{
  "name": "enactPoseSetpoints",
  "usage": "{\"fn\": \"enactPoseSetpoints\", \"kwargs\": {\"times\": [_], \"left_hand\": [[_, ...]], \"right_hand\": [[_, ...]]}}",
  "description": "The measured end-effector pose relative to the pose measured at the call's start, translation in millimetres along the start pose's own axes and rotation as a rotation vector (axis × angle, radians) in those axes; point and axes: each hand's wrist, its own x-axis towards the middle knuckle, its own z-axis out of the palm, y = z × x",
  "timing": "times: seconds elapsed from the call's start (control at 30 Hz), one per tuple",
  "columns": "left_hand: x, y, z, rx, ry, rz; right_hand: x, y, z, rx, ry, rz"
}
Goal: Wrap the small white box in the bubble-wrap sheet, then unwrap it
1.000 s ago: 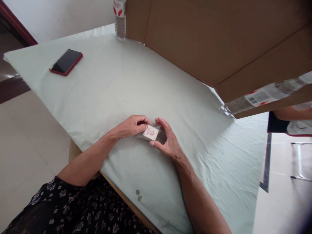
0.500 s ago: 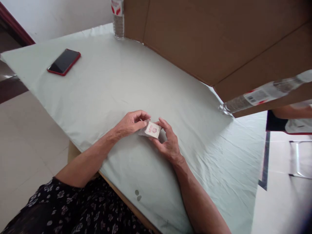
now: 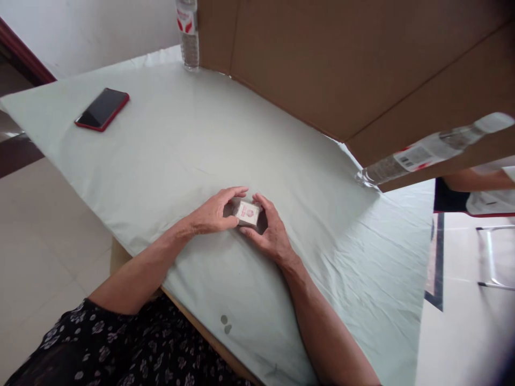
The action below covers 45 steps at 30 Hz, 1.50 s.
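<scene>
A small white box (image 3: 248,213) with red print, in what looks like clear wrap, is between my two hands on the pale green tablecloth (image 3: 169,145). My left hand (image 3: 217,212) curves around its left side, thumb tip close to the near left corner and fingers apart from the thumb. On the right, my right hand (image 3: 271,228) is cupped with thumb and fingers spread, close to the box's right side. Neither hand visibly grips the box.
A phone (image 3: 102,109) in a red case lies at the far left. Large brown cardboard (image 3: 306,64) stands along the back, with one water bottle (image 3: 188,40) at its left and another (image 3: 414,158) at its right. A person's arm (image 3: 475,180) shows at the right edge.
The fingers of both hands have loosened from the box and opened around it. In the view, the box sits slightly further left and the phone and bottles have shifted a little with the camera.
</scene>
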Motion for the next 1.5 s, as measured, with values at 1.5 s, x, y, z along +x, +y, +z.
{"fn": "enactPoseSetpoints", "kwargs": {"times": [1.5], "left_hand": [[1, -11, 5.7, 0.046, 0.011, 0.152]], "right_hand": [[-3, -5, 14, -0.165, 0.164, -0.110]]}}
